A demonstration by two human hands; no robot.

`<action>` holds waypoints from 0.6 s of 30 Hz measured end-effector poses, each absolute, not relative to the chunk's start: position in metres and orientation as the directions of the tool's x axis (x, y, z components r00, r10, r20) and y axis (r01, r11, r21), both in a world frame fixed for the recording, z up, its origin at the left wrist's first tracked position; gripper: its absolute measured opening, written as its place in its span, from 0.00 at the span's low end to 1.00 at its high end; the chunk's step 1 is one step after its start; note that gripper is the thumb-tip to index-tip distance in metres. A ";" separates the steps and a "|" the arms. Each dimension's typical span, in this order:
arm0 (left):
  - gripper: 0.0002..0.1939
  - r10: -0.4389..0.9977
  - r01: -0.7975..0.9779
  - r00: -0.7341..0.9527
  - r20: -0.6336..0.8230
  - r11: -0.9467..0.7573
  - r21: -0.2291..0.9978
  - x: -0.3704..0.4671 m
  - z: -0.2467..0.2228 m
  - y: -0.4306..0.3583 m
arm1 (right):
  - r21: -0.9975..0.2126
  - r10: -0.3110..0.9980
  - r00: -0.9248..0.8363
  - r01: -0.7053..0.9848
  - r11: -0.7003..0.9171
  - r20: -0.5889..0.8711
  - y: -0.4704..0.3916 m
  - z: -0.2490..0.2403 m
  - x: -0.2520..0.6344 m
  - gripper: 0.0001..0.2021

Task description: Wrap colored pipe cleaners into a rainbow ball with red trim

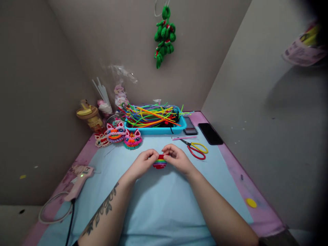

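Note:
Between my hands, above the middle of the blue cloth, is a small rainbow-striped pipe-cleaner piece (pixel 160 162) with red at its top and bottom. My left hand (pixel 146 160) pinches its left edge between thumb and fingers. On the opposite edge, the thumb and curled fingers of my right hand (pixel 177 159) grip it. My fingers cover both sides of the piece. Just beyond, to the left, sits a finished pink, orange and teal lion-head figure (pixel 133 139). Scissors (pixel 196 149) with one red and one yellow handle lie to the right of my right hand.
A blue tray (pixel 156 130) heaped with colourful pipe cleaners stands at the back. More lion heads (pixel 115 131) sit beside it, near a brown-lidded cup (pixel 89 116). A black phone (pixel 210 134) lies back right; a pink glue gun (pixel 80 182) with a cord lies left. Walls enclose the table.

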State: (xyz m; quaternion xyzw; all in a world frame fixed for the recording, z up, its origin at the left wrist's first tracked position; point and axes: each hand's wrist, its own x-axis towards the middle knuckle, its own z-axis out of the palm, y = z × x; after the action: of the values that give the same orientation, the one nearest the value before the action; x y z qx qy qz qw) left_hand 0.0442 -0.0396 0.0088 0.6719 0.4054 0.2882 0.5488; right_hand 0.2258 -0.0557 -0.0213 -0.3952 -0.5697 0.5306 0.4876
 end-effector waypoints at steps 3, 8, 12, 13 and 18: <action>0.11 0.863 0.281 0.502 -0.055 -0.102 0.954 0.045 0.009 -0.040 | -0.992 0.975 -0.194 -0.085 0.092 0.107 -0.056 -0.020 0.224 0.12; 0.11 0.869 0.340 0.491 -0.056 -0.132 0.931 0.045 0.009 -0.039 | -0.987 0.975 -0.193 -0.137 0.084 0.109 -0.059 -0.017 0.221 0.13; 0.12 0.864 0.323 0.500 -0.056 -0.126 0.938 0.045 0.009 -0.039 | -0.985 0.971 -0.204 -0.143 0.097 0.126 -0.060 -0.016 0.222 0.13; 0.13 0.862 0.312 0.503 -0.060 -0.117 0.943 0.045 0.010 -0.039 | -0.986 0.971 -0.203 -0.134 0.103 0.129 -0.059 -0.016 0.222 0.13; 0.13 0.857 0.259 0.508 -0.084 -0.059 0.964 0.047 0.008 -0.040 | -0.987 0.972 -0.181 -0.081 0.139 0.152 -0.057 -0.018 0.223 0.10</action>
State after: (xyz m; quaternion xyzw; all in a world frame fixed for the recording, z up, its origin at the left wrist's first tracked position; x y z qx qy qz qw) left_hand 0.0470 -0.0398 0.0085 0.6745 0.4137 0.2731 0.5471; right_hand 0.2230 -0.0567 -0.0177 -0.3954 -0.5628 0.5234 0.5030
